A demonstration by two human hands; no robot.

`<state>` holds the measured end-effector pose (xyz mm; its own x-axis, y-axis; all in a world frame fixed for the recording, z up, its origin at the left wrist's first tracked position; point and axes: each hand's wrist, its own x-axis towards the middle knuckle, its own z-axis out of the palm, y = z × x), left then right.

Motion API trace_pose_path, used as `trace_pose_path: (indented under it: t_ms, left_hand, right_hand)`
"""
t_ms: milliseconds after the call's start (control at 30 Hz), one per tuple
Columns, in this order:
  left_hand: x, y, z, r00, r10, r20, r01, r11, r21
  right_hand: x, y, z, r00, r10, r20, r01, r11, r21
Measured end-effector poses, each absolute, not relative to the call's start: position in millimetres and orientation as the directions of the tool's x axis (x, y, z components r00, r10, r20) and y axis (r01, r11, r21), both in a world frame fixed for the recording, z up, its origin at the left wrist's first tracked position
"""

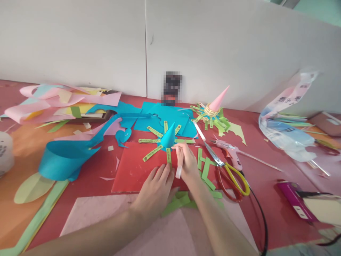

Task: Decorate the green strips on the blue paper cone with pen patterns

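Note:
A small blue paper cone [168, 137] stands upright among green paper strips with dark marks, which spread around it like rays on a red sheet [130, 170]. My left hand [157, 190] lies flat on the red sheet, fingers stretched out. Its fingertips are by the outer end of the front strip [168, 155]. Close to the cone's right base, my right hand [188, 161] is closed around a slim white pen-like stick [179, 171]. Its exact kind is not clear. Plain green strips [205, 169] are scattered right of this hand, and more lie under my wrists.
Scissors [226, 174] and a pink glue gun [230, 153] with a black cord lie to the right. Behind them stands a pink cone piece [220, 99]. Paper scraps [64, 103] and a blue paper ring [61, 163] are left; a purple power strip [294, 199] is far right.

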<state>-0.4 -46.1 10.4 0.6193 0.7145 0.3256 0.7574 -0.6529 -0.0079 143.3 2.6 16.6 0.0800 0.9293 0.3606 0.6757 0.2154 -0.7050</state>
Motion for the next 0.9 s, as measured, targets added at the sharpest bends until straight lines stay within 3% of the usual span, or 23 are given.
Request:
trace_pose_path:
  t_ms: [600, 900]
  left_hand:
    - [0.1, -46.9, 6.9, 0.612, 0.689, 0.389, 0.756, -0.654, -0.031]
    - [1.0, -51.4, 14.8, 0.613, 0.679, 0.403, 0.735, -0.677, 0.023]
  right_hand:
    - [146.2, 7.9, 6.3, -0.008, 0.887, 0.461, 0.782, 0.293, -0.550]
    - [145.0, 8.5, 6.5, 0.007, 0.891, 0.454, 0.793, 0.271, -0.546]
